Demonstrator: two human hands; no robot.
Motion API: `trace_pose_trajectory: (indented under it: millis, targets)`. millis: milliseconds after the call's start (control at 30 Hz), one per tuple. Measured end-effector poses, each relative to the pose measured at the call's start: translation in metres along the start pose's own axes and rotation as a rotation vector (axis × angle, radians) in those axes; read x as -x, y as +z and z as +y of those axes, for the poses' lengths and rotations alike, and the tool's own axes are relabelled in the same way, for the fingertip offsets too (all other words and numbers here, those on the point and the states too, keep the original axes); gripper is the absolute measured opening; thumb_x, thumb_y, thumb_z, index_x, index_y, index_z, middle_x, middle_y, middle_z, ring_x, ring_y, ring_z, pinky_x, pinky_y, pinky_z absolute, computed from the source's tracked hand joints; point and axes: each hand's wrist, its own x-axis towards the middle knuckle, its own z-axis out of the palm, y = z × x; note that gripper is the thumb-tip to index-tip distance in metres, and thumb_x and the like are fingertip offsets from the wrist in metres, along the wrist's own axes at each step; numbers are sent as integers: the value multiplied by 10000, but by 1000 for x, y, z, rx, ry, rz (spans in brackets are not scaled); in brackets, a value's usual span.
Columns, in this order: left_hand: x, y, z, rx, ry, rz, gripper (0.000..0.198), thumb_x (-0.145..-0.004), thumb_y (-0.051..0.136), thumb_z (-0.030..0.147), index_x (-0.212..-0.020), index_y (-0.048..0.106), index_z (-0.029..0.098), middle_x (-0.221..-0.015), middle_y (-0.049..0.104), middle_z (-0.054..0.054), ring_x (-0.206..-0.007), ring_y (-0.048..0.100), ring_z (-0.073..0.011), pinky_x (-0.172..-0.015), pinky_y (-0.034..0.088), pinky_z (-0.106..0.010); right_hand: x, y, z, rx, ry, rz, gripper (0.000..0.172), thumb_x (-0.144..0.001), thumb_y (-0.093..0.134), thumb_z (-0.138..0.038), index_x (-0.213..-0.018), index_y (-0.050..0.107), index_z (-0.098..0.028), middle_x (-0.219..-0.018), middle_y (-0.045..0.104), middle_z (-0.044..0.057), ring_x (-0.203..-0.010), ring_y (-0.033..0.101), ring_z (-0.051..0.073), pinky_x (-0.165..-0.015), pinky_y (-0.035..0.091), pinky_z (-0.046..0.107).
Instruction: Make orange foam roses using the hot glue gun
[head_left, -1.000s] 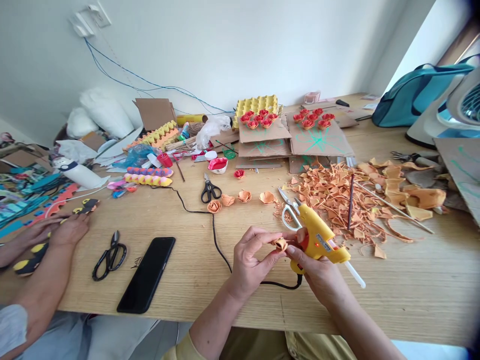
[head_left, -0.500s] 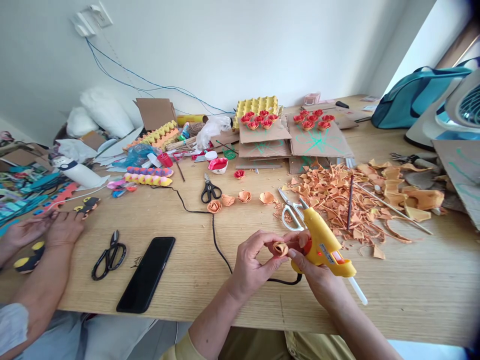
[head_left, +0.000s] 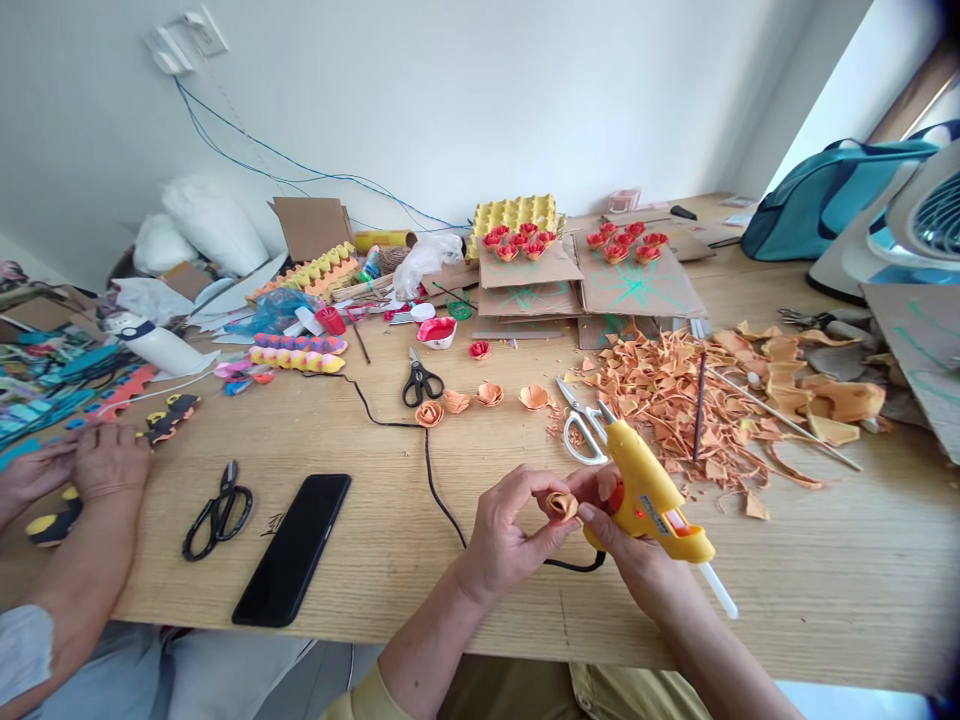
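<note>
My left hand [head_left: 504,530] pinches a small rolled orange paper flower [head_left: 561,505] just above the wooden table [head_left: 825,590]. My right hand [head_left: 630,545] grips a yellow glue gun [head_left: 651,490] with its nozzle pointing up and away, and its fingertips also touch the flower. A white glue stick pokes out of the gun's back end. The gun's black cord [head_left: 431,470] trails left across the table. White-handled scissors [head_left: 581,425] lie just beyond the gun.
A heap of orange paper scraps [head_left: 675,395] lies to the right. Several finished orange flowers [head_left: 487,395] and black scissors [head_left: 420,382] sit ahead. A black phone [head_left: 294,548] and more scissors [head_left: 220,510] lie left, near another person's hands [head_left: 90,465]. Red flowers on cardboard [head_left: 637,280] stand at the back.
Both my hands have sunk slightly toward me with the flower and glue gun. The flower has turned between my fingers. The other person's hands have drawn back to the left.
</note>
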Motion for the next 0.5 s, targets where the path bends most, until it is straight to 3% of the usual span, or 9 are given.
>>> trace_pose_trajectory:
  millis: [233, 500]
  targets:
    - [3, 3, -4, -48, 59, 23, 172, -862, 712, 192, -1015, 633, 205, -844, 666, -7, -719, 635, -119, -700, 531, -221, 0, -2, 1, 120, -7, -8, 96, -910, 680, -325, -886, 595, -288, -916, 628, 8, -850, 596, 210, -752, 490, 317]
    - [2, 3, -4, -92, 95, 34, 195, -864, 710, 163, -1035, 623, 200, -863, 674, -16, -714, 637, -116, -701, 540, -215, 0, 1, -4, 109, 4, 32, 159, -879, 708, -347, -857, 561, -294, -931, 624, 1, -845, 599, 204, -762, 507, 315]
